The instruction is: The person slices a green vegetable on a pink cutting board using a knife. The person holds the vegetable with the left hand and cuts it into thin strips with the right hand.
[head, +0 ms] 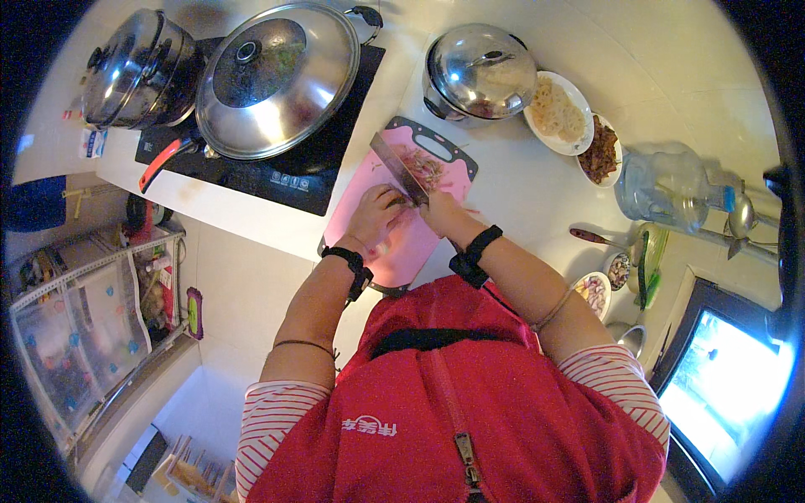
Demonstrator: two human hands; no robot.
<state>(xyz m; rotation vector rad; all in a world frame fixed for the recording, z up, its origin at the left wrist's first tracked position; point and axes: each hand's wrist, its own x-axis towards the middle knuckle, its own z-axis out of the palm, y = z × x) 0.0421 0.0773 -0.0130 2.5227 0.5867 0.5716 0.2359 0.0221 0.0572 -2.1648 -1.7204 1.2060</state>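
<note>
My right hand grips a kitchen cleaver by its handle. The broad blade slants up and left across a pink cutting board with dark grey ends. Just left of the blade, my left hand rests with curled fingers on a piece of food; the fingers hide most of it, and its kind is unclear. Beyond the blade lies a heap of thin-cut shreds, greenish and reddish. Small pale pieces lie on the board beside my left wrist.
A lidded wok sits on a black induction cooktop, beside a lidded pot. Behind the board stand a steel pot, a plate of sliced lotus root and a dish of brown food. A plastic water jug lies at right.
</note>
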